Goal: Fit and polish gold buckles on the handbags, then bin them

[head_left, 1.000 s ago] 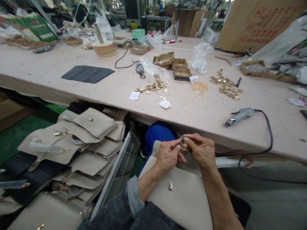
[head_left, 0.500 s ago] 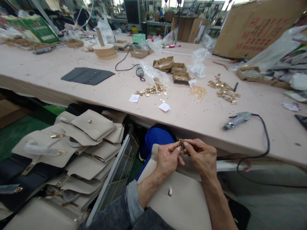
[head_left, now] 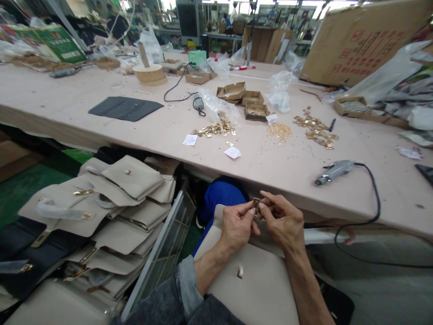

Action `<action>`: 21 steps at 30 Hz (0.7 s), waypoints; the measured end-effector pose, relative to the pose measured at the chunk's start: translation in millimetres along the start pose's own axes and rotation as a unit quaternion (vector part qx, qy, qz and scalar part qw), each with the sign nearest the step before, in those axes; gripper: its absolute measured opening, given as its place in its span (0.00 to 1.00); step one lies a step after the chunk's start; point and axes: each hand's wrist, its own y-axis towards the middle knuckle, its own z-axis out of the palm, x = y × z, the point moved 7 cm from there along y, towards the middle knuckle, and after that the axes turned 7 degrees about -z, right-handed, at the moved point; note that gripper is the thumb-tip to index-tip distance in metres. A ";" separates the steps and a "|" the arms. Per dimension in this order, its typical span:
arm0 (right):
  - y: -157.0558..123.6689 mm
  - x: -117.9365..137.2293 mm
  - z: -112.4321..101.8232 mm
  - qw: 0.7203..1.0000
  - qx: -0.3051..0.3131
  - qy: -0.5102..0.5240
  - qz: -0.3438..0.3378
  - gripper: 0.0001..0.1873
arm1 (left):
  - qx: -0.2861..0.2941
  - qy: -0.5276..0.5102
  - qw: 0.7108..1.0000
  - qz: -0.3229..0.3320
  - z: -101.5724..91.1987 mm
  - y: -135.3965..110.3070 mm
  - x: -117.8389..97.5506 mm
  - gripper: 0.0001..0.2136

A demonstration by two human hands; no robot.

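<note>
A beige handbag lies on my lap, with a small metal turn-lock post on its front. At the far edge of the bag, my left hand pinches a small gold rectangular metal plate between thumb and fingers. Close on the plate's other side is my right hand, its thumb at the plate and its index finger raised and bent over. The right fingertips partly hide what they touch, and the bag flap beneath both hands is partly covered.
On the table lie an electric screwdriver with a black cord, gold plates, small gold pieces and a black panel. Beige handbags are piled at left beside a grey crate. A large carton stands at right.
My right index finger has lifted from the plate and the right hand has shifted slightly. My left hand keeps its pinch on the plate, and the bag stays in place.
</note>
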 end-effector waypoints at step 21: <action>4.7 -1.3 3.5 0.999 0.038 0.023 0.018 0.10 | -0.002 -0.023 1.000 0.013 1.8 -1.7 -7.7 0.17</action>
